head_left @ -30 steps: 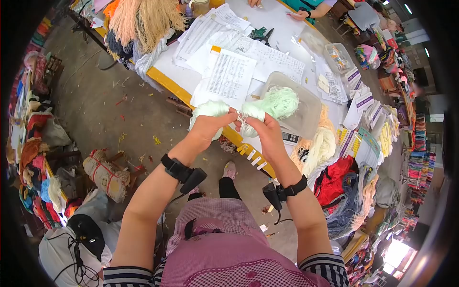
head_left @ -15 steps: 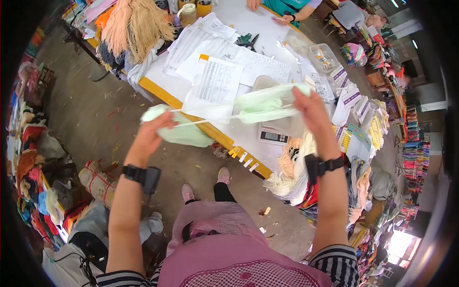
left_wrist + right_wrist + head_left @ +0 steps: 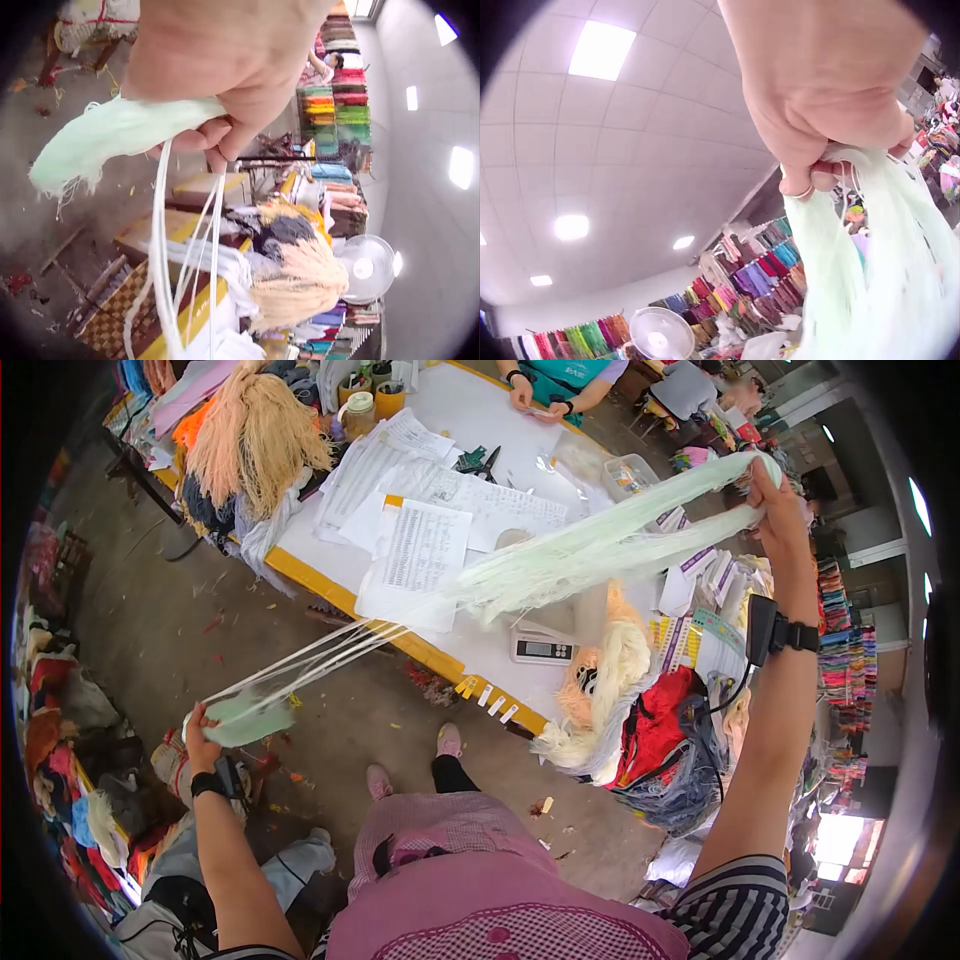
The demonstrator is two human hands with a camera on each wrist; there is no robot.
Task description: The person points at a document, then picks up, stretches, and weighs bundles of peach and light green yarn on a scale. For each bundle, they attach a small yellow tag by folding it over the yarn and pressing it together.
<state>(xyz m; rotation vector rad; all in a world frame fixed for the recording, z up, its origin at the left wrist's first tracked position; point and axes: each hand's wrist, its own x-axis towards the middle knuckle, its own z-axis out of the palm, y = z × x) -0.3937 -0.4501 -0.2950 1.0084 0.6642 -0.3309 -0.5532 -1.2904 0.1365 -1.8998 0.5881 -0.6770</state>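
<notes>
Pale green yarn (image 3: 600, 545) stretches between two widely spread hands in the head view. My right hand (image 3: 782, 510), raised at the upper right, grips the yarn's looped end. From there a wide band narrows into several thin strands running down to my left hand (image 3: 203, 738), low at the far left. A short bunch (image 3: 120, 139) hangs from the left hand (image 3: 217, 67) in the left wrist view, fingers curled round it. In the right wrist view, the right hand's (image 3: 829, 90) fingers are hooked through the yarn (image 3: 877, 240).
A table (image 3: 350, 605) with a yellow edge carries papers (image 3: 425, 550), scissors, a digital scale (image 3: 545, 648) and a plastic container. Peach yarn (image 3: 262, 445) lies at its left end, red yarn (image 3: 655, 725) at its right. Another person's hands (image 3: 535, 402) are across the table.
The hands were together over the table edge, then moved far apart, left hand down and left, right hand up and right. The yarn between them has been drawn out long.
</notes>
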